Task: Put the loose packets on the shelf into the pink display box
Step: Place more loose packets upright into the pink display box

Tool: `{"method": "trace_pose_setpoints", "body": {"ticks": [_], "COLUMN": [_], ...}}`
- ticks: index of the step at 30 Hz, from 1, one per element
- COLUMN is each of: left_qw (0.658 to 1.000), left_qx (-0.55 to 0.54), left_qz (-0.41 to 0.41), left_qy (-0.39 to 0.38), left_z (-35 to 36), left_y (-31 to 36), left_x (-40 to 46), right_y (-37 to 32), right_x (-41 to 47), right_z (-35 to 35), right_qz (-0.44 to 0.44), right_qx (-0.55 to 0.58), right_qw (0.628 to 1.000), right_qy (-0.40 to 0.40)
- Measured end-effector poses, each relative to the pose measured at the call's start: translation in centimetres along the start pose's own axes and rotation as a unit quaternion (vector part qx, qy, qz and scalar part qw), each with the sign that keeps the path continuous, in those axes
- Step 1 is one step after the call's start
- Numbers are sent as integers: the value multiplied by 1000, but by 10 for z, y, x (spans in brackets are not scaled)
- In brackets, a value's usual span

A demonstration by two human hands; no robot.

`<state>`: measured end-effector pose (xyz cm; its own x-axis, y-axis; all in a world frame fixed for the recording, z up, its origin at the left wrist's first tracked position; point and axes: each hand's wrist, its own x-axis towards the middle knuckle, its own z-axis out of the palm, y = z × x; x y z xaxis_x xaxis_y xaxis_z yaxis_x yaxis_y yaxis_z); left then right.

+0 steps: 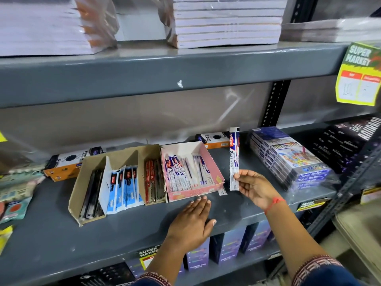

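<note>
The pink display box stands on the grey shelf at the centre, with several white and blue pen packets lying in it. To the right of the box my right hand holds one long white pen packet upright by its lower end. My left hand rests flat on the shelf just in front of the box, fingers together and touching the box's front edge, holding nothing. A small white scrap lies at the box's front right corner.
Left of the pink box is a brown cardboard box with black, blue and red pen packets. Orange and white boxes stand behind. Stacked colour-pencil packs lie to the right. Paper stacks fill the upper shelf.
</note>
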<state>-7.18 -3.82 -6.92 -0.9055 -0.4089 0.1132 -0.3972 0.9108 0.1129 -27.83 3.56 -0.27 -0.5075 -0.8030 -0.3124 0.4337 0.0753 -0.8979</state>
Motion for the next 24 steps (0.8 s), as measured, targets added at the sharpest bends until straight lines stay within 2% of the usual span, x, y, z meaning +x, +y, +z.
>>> {"method": "trace_pose_setpoints", "body": {"ticks": [5, 8, 11, 14, 18, 20, 24], "left_qw": [999, 1000, 999, 997, 996, 995, 1000], "left_qx": [-5, -15, 8, 74, 83, 93, 15], "left_qz": [21, 24, 38, 22, 14, 9, 13], "left_qy": [28, 8, 38, 23, 37, 47, -13], "left_z": [-2, -9, -5, -10, -13, -14, -17], "left_y": [0, 2, 0, 7, 6, 6, 3], "left_x": [-1, 0, -3, -3, -6, -6, -1], "right_y": [-22, -25, -17, -4, 13, 19, 26], "right_x": [4, 12, 26, 42, 57, 60, 61], "right_z": [39, 72, 107, 130, 143, 146, 147], "right_qz": [-29, -27, -22, -15, -20, -14, -14], "right_qx": [-20, -81, -159, -269, -418, -447, -456], "right_qw": [998, 994, 986, 963, 908, 894, 890], "right_qy": [-51, -62, -50, -19, -12, -19, -15]}}
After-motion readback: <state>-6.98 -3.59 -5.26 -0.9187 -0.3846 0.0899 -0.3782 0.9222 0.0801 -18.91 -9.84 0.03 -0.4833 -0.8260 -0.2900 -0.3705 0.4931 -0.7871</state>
